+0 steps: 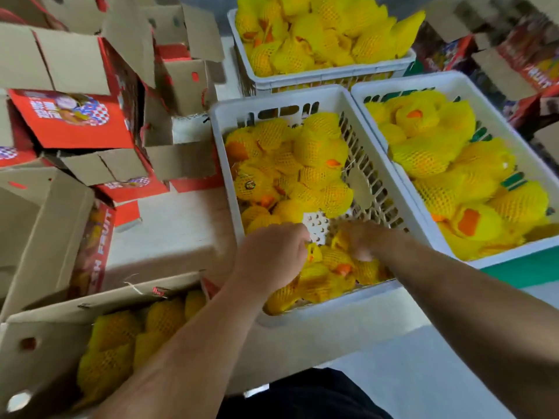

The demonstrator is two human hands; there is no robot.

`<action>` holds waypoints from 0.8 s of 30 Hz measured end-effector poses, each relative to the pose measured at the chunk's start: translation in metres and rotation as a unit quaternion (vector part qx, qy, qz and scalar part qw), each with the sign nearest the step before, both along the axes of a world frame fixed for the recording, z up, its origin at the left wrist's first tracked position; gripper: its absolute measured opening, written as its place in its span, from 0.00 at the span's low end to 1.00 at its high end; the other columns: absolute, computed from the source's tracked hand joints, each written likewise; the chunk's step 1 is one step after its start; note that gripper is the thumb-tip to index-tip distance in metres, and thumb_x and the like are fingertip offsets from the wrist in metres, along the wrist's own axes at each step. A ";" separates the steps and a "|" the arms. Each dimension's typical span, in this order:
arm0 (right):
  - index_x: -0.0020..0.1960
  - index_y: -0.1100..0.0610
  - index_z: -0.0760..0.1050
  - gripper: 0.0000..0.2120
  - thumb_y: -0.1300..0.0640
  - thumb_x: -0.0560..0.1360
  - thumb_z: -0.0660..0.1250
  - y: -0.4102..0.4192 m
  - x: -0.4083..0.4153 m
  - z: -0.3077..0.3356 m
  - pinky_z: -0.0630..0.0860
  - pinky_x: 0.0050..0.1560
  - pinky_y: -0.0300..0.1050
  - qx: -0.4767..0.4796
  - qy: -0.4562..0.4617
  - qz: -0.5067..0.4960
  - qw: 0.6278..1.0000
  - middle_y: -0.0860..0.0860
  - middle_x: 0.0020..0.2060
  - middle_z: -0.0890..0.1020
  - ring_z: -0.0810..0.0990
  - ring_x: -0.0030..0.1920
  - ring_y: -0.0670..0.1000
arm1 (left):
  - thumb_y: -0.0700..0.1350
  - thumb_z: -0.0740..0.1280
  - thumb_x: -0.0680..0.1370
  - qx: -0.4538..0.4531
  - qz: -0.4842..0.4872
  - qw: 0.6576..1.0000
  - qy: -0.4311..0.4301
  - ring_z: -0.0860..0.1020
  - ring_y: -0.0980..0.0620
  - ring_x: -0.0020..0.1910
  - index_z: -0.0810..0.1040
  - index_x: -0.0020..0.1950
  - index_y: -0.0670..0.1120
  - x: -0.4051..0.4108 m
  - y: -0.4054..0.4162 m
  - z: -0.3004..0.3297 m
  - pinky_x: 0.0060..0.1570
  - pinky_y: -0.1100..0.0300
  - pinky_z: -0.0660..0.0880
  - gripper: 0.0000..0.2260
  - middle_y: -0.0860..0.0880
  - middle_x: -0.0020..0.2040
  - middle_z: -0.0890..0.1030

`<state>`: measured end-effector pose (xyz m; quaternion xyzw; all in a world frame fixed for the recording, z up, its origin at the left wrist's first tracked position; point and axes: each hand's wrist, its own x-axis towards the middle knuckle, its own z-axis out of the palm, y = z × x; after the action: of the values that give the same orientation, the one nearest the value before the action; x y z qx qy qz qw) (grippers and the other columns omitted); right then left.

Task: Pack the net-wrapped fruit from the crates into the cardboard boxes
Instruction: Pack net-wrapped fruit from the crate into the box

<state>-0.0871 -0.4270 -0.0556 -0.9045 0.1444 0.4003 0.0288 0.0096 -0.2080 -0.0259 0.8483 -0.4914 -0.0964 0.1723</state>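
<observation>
Fruit in yellow foam net [317,152] half fills the white middle crate [227,176]. Both my hands are down in its near end. My left hand [272,252] has its fingers curled over a net-wrapped fruit [314,255] beside the bare crate floor. My right hand [360,240], blurred, grips another yellow-netted fruit [340,237] just to the right. At the lower left an open cardboard box [121,297] holds several wrapped fruit [121,334]; my left forearm crosses over its right side.
A second white crate [393,86] full of wrapped fruit stands to the right, and a third crate [302,77] behind. Opened red-printed cardboard boxes [75,116] are piled at the left and far right. A pale table surface [169,237] lies between box and crate.
</observation>
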 end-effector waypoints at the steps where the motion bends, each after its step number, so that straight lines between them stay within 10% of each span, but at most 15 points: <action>1: 0.77 0.56 0.68 0.27 0.68 0.79 0.64 -0.002 0.002 -0.005 0.71 0.67 0.52 -0.006 0.008 0.015 1.000 0.56 0.82 0.53 0.60 0.79 0.61 | 0.52 0.60 0.82 -0.009 0.010 1.000 -0.006 0.83 0.50 0.45 0.79 0.60 0.57 0.001 -0.001 -0.001 0.35 0.56 0.75 0.11 0.55 0.52 0.85; 6: 0.83 0.50 0.47 0.51 0.66 0.71 0.74 0.003 0.013 -0.011 0.63 0.73 0.61 -0.056 0.035 -0.042 0.997 0.58 0.81 0.52 0.53 0.79 0.64 | 0.53 0.60 0.83 -0.004 0.017 1.000 0.011 0.82 0.51 0.46 0.79 0.59 0.57 0.002 -0.003 0.000 0.38 0.55 0.78 0.10 0.57 0.53 0.84; 15: 0.75 0.48 0.55 0.45 0.46 0.68 0.79 -0.008 0.006 0.012 0.69 0.69 0.60 0.000 -0.168 -0.174 0.970 0.59 0.73 0.64 0.61 0.75 0.63 | 0.53 0.61 0.82 -0.012 0.049 0.998 0.041 0.78 0.57 0.39 0.79 0.58 0.59 0.000 -0.002 0.010 0.33 0.60 0.67 0.09 0.59 0.51 0.83; 20: 0.65 0.45 0.69 0.31 0.41 0.67 0.76 0.011 0.000 0.048 0.74 0.56 0.52 0.197 -0.380 -0.358 0.830 0.53 0.61 0.77 0.76 0.60 0.55 | 0.60 0.63 0.81 -0.037 0.067 0.994 0.083 0.78 0.54 0.59 0.67 0.73 0.60 0.000 -0.003 0.014 0.44 0.58 0.72 0.20 0.60 0.66 0.76; 24: 0.61 0.41 0.81 0.35 0.21 0.64 0.63 0.065 0.001 0.079 0.76 0.59 0.52 0.381 -0.361 -0.506 0.685 0.42 0.55 0.85 0.81 0.60 0.50 | 0.78 0.55 0.75 -0.061 0.072 0.984 0.149 0.76 0.50 0.68 0.59 0.78 0.61 0.000 0.002 0.018 0.53 0.51 0.75 0.36 0.57 0.72 0.73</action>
<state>-0.0866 -0.3618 0.0239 -0.6795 0.3939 -0.0117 0.6188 0.0097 -0.2062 -0.0076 0.8455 -0.4028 -0.1788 0.3017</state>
